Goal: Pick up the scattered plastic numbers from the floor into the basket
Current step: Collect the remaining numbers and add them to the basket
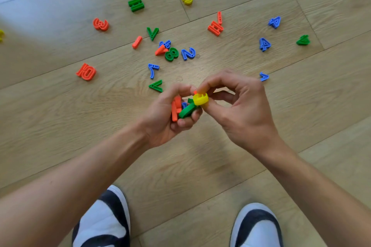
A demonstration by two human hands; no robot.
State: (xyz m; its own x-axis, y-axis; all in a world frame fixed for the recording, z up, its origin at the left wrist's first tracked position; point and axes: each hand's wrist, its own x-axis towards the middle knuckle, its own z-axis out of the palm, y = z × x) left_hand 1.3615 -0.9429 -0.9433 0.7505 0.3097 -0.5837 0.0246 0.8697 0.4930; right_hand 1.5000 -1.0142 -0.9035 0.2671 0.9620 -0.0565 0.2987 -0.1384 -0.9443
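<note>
The left hand (170, 120) is clutching orange, green and blue plastic numbers (178, 108); the right hand (239, 106) fingers (208, 84) are pinching a yellow plastic number (199, 100). Many scattered numbers (171, 54) are lying on the wooden floor (200, 166), ten to two o'clock; no basket is showing.

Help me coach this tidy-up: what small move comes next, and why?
Probably slip the yellow piece, pinched by the right hand, into the left hand, whose grip holds orange and green pieces, freeing the right hand for the floor.
</note>
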